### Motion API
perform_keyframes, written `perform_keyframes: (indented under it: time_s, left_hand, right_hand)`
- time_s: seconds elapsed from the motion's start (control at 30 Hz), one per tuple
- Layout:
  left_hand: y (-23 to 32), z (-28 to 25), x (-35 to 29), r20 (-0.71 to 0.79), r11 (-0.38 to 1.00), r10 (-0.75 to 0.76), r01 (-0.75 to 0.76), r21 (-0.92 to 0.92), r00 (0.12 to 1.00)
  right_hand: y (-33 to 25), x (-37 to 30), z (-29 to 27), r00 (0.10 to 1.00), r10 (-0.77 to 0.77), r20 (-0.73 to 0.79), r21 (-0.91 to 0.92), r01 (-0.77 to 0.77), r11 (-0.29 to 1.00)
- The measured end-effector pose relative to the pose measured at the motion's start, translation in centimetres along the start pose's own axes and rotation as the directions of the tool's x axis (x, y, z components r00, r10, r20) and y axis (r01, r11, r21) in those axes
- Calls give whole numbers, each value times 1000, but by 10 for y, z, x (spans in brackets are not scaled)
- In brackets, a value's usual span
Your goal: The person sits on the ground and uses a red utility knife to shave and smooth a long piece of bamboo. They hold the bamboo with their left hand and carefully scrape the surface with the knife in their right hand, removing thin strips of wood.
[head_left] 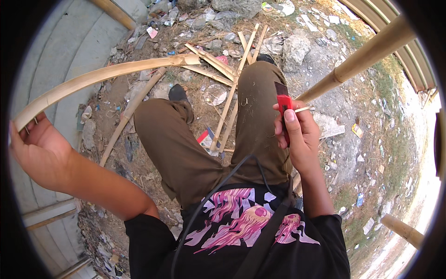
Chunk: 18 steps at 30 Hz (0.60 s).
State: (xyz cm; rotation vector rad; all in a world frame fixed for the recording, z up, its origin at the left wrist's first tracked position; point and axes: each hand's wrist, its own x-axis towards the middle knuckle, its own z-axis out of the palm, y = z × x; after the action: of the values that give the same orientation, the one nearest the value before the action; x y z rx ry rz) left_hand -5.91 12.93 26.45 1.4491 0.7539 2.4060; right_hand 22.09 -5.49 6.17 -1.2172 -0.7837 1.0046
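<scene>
My left hand, out at the far left, is closed round the near end of a long split bamboo strip. The strip reaches across in front of my knees, its pale inner face showing, and its other end hangs in the air above the ground. In my right hand, over my right thigh, is a red utility knife with its dark, wide blade out and pointing away from me. A thin pale sliver sticks out sideways between the fingers of that hand.
Several split bamboo pieces lie crossed on the ground beyond my knees. A round bamboo pole slants in from the upper right. A grey panel wall stands at the left. Rocks and litter cover the dirt.
</scene>
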Motion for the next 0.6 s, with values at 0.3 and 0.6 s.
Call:
perform_keyframes:
  time_s: [0.3, 0.6]
  left_hand:
    - [-18, -88, -155, -17, 722, -688, 680, -127, 726]
    - [-20, -97, -223, 701, 720, -574, 668, 188, 422]
  right_hand:
    - [1, 40, 24, 988, 149, -38, 112, -144, 983]
    - [13, 104, 52, 956, 179, -232, 391, -76, 917]
